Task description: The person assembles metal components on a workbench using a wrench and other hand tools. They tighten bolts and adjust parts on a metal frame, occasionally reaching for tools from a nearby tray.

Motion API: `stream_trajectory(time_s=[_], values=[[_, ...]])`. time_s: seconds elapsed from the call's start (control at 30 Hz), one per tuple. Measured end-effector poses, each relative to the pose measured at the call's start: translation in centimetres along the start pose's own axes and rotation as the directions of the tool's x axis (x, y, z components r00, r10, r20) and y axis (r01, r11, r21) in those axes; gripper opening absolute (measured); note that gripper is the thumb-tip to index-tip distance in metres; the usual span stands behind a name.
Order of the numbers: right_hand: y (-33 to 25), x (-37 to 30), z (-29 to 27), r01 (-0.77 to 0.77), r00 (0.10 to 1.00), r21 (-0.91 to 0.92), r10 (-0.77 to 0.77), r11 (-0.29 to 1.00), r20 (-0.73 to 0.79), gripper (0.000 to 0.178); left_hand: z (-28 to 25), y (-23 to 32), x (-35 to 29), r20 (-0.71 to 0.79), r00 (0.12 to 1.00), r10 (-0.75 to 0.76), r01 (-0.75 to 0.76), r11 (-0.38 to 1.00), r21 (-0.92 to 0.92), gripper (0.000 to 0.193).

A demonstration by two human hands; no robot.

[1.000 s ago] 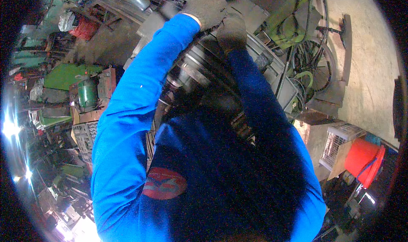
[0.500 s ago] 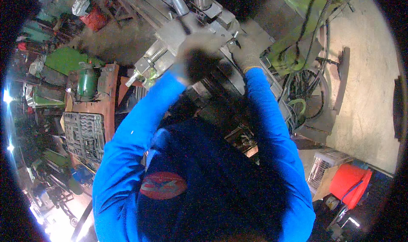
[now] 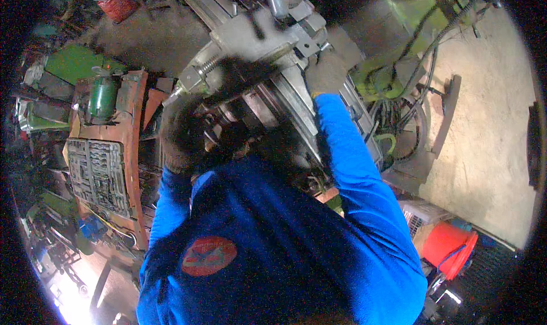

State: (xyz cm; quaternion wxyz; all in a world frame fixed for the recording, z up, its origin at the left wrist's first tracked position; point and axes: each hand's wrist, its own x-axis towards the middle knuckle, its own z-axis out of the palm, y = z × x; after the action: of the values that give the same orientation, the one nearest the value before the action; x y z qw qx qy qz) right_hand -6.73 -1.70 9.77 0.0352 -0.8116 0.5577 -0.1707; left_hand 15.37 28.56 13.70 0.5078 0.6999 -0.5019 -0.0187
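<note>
So the left hand (image 3: 181, 132) had swung down and left off the grey metal block (image 3: 248, 34) since half a second earlier, ending up near the tip of the threaded screw (image 3: 208, 66). Too dark and blurry to tell what that grip was doing. The right hand (image 3: 327, 73) lay along the right edge of the machine bed (image 3: 293, 100); couldn't tell if its grip was clenched on anything. The block sat across the bed's rails. Off left, a tool case (image 3: 99, 177) lay by the bench (image 3: 137, 154)'s right edge, with a green cylinder (image 3: 104, 100) toward the far edge.
</note>
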Motion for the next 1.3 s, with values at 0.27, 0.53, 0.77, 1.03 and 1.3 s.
stream_trajectory(time_s=[0.27, 0.53, 0.77, 1.03, 1.3], values=[[2.9, -0.5, -0.7, 0.023, 0.998, 0.232, -0.007, 0.972, -0.07, 0.047, 0.4, -0.1, 7.9, -0.076, 0.965, 0.251, -0.158, 0.786, 0.597, 0.059], [2.6, -0.1, 1.5, 0.022, 0.999, 0.244, -0.01, 0.969, -0.049, 0.039, -0.7, -2.7, 7.7, 0.22, 0.848, -0.483, 0.314, 0.79, 0.526, 0.056], [2.0, -0.5, 1.5, 0.034, 0.996, 0.186, -0.019, 0.982, -0.083, 0.039, -0.5, -7.9, 6.2, 0.354, 0.9, -0.255, 0.063, 0.879, 0.473, 0.043], [0.5, -0.4, -0.2, -0.047, 0.998, 0.338, 0.029, 0.94, 0.058, 0.043, -1.9, -8.5, 5.7, 0.334, 0.942, -0.019, -0.17, 0.833, 0.527, 0.056], [-0.2, -3.2, 0.2, -0.287, 0.952, 0.431, 0.306, 0.855, 0.026, 0.052, -6.9, -15.2, 3.4, -0.017, 0.975, -0.219, 0.22, 0.969, 0.116, 0.059]])
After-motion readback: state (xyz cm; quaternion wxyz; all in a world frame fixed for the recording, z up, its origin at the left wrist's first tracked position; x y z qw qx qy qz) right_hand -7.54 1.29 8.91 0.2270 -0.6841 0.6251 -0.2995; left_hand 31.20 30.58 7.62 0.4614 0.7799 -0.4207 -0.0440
